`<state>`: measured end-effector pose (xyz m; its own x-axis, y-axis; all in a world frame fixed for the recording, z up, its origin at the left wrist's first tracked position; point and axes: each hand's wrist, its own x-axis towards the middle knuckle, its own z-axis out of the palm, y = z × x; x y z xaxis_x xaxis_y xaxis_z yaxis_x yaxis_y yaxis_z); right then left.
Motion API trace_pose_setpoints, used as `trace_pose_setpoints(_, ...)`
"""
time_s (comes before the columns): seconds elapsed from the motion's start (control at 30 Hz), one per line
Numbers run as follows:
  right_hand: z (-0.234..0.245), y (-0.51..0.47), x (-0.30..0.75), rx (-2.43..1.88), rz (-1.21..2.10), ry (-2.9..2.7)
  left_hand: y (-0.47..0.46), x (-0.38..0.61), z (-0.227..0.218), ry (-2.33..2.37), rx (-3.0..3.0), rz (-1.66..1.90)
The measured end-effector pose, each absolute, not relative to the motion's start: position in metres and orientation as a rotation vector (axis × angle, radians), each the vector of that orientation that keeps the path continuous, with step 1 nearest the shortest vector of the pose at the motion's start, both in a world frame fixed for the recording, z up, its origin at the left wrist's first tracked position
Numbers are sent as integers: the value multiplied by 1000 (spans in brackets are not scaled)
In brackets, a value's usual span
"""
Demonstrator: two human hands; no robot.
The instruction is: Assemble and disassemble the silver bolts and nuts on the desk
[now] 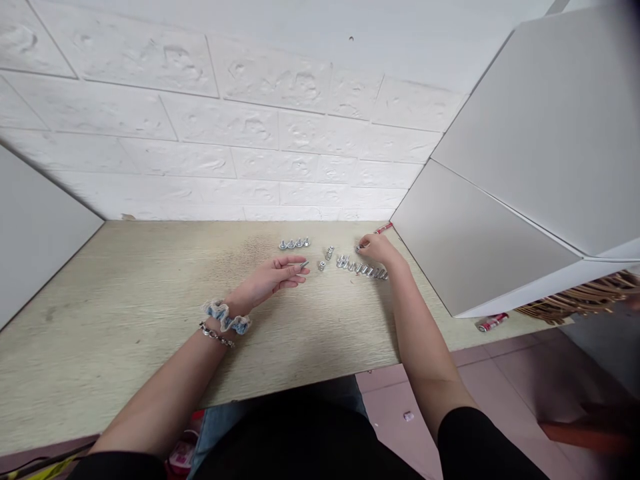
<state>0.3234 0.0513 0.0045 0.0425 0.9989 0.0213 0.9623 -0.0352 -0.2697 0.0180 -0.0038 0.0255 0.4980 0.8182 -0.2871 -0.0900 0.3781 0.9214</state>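
Note:
Between the thumb and fingers of my left hand [274, 276] is a small metal bolt [304, 265], its shank pointing right. My right hand [377, 247] reaches to the table's right side, its fingers pinched on a small shiny metal piece [359, 248]; the fingers mostly cover it, so its kind is unclear. Just below that hand lies a row of several silver bolts [352, 267]. Small nuts [322, 265] and a little cluster of metal pieces [329, 253] sit between my hands. Behind my left hand, several bolts with washers [291, 245] stand upright on their heads in a row.
The pale wooden tabletop [140, 293] meets a white brick-patterned wall [255, 133]. Grey-white panels flank it, with a cabinet [505, 220] at right. A red tube-like item [383, 228] lies in the back right corner, and a red-and-silver battery-like cylinder [493, 323] near the right edge.

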Motion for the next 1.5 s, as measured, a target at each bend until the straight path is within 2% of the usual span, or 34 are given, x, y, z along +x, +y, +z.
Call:
trace_pose_setpoints(0.47,4,49,322,-2092,298,-1926,-3,18,25,858,1005,677)
trace_pose_setpoints(0.8,0,57,312,-2097,226,-2104,-3,17,24,847,1016,678)
trace_pose_setpoints(1.5,-4,59,310,-2169,216,-2108,-4,18,26,846,1001,683)
